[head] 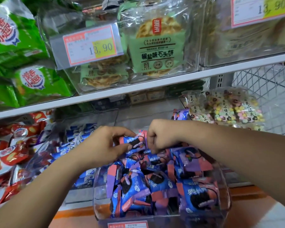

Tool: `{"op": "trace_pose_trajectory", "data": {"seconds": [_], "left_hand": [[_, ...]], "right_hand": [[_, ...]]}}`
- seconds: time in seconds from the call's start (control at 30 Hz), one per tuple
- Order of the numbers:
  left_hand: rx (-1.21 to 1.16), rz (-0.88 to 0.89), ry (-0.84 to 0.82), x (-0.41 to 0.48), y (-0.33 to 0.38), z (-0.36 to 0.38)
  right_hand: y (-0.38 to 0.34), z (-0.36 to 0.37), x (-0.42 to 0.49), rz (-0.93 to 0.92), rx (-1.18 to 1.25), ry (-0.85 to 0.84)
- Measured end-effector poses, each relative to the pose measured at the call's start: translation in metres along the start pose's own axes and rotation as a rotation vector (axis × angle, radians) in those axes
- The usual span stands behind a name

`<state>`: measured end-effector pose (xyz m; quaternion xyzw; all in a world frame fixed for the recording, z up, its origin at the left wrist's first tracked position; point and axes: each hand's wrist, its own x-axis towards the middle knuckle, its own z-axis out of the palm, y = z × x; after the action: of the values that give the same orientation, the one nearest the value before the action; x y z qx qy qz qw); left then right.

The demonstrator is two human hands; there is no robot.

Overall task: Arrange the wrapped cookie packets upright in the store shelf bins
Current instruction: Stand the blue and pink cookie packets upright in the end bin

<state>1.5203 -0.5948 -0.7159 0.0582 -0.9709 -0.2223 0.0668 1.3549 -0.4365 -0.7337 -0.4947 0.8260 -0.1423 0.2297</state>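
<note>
Above clear bin (96, 205), left hand (104, 145) pinches cookie packet (133, 142); right hand (162, 136) curled (hold hidden).

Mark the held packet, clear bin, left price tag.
held packet (134, 142): head view, blue front.
clear bin (101, 206): head view, front-left wall.
left price tag (89, 46): head view, white centre.

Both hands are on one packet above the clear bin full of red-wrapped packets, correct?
Not quite. In the head view the left hand and right hand do hold one packet above the clear bin, but that bin is full of blue, pink and purple packets. The red-wrapped packets lie further left.
</note>
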Motion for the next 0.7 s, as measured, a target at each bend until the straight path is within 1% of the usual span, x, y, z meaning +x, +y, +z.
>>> {"op": "trace_pose_trajectory", "data": {"seconds": [0.07,0.13,0.2,0.23,0.27,0.37,0.4,0.47,0.5,0.63,0.7], "left_hand": [[-0.028,-0.013,0.001,-0.001,0.001,-0.001],[-0.041,-0.023,-0.012,0.000,0.002,-0.001],[-0.036,-0.026,-0.022,0.001,0.001,-0.001],[-0.037,-0.024,-0.021,0.002,0.001,0.000],[-0.029,-0.017,-0.005,0.003,0.000,0.000],[0.111,-0.008,0.137,0.011,-0.003,-0.001],[0.183,-0.013,0.182,0.016,-0.003,-0.002],[0.302,-0.041,0.245,0.024,-0.003,-0.005],[0.330,-0.064,0.262,0.027,-0.004,-0.006],[0.336,-0.097,0.265,0.036,-0.006,-0.004],[0.339,-0.090,0.240,0.038,-0.006,0.004]], "right_hand": [[-0.001,-0.002,-0.005,-0.017,-0.017,-0.074],[-0.004,0.000,-0.008,-0.014,-0.128,-0.170],[-0.006,-0.001,-0.009,-0.022,-0.133,-0.182],[-0.006,-0.005,-0.012,-0.030,-0.086,-0.138],[-0.008,-0.013,-0.017,-0.036,-0.023,-0.058],[-0.007,-0.040,-0.027,0.021,0.195,0.275],[-0.005,-0.046,-0.027,0.045,0.167,0.366],[-0.003,-0.051,-0.024,0.066,-0.054,0.482],[-0.001,-0.048,-0.021,0.072,-0.125,0.471],[-0.006,-0.034,-0.010,0.036,-0.191,0.193],[-0.009,-0.031,0.001,0.065,-0.238,0.118]]}}
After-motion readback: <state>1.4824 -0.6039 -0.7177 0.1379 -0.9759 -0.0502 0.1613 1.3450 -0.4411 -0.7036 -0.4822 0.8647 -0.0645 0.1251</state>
